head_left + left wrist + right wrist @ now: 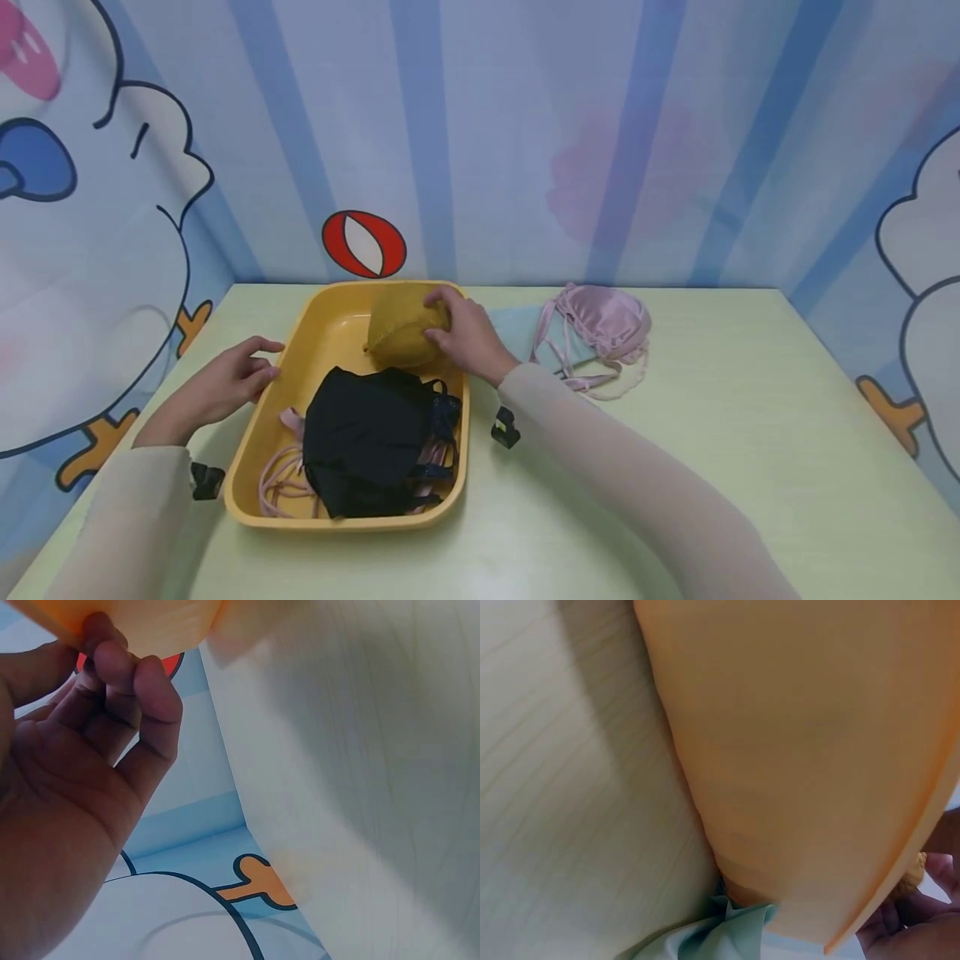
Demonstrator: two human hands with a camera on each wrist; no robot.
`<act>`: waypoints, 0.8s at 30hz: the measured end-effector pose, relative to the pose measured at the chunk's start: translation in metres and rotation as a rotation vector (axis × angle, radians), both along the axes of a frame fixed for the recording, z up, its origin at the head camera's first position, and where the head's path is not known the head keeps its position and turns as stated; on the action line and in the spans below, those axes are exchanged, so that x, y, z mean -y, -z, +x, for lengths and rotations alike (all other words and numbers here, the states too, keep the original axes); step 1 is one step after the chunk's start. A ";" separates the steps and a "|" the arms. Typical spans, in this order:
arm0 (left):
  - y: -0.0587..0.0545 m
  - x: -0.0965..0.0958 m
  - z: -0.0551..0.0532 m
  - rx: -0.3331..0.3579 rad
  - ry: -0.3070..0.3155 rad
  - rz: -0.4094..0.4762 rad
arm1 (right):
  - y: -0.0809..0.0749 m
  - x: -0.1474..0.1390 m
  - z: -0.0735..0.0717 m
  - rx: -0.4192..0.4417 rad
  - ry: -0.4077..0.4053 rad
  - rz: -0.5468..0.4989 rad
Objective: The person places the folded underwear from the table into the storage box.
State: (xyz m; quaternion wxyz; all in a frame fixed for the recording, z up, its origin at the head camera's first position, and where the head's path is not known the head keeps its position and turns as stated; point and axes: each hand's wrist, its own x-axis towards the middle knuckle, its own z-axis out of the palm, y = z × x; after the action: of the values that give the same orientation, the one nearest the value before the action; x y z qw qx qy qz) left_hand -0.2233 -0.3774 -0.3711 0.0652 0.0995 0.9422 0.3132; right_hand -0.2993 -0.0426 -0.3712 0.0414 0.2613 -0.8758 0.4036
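Note:
A yellow plastic tray (322, 350) stands on the table. At its left rim, my left hand (225, 387) pinches the edge between thumb and fingertips, as the left wrist view also shows. Over the tray's far right corner, my right hand (472, 333) grips a mustard-yellow cloth piece (405, 325), rounded like a bra cup. Nearer the front of the tray lies a black garment (363, 442). Pink straps (281, 479) stick out at its left, and dark navy straps (444, 417) at its right. In the right wrist view the tray's wall hides most of that hand.
Right of the tray, a pink bra (607, 321) with lace and loose straps lies over a pale green cloth (517, 329). The cloth touches the tray wall in the right wrist view. A cartoon-printed curtain (510, 150) stands behind the pale table (712, 400).

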 end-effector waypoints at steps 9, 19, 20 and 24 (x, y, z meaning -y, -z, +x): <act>0.000 0.001 -0.001 0.004 0.007 0.011 | 0.000 0.000 0.001 0.071 -0.103 0.180; 0.000 0.000 -0.001 0.013 -0.010 0.006 | -0.001 -0.002 0.003 0.104 -0.159 0.214; 0.000 0.000 -0.001 0.013 -0.010 0.006 | -0.001 -0.004 0.003 0.102 -0.154 0.201; 0.000 -0.001 -0.001 0.018 -0.012 0.011 | -0.003 -0.017 0.000 0.098 -0.113 0.134</act>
State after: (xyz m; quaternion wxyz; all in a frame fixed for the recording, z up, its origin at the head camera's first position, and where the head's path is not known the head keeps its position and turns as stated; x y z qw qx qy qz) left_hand -0.2243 -0.3763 -0.3710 0.0712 0.0916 0.9404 0.3198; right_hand -0.2991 -0.0259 -0.3680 -0.0420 0.2922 -0.8858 0.3581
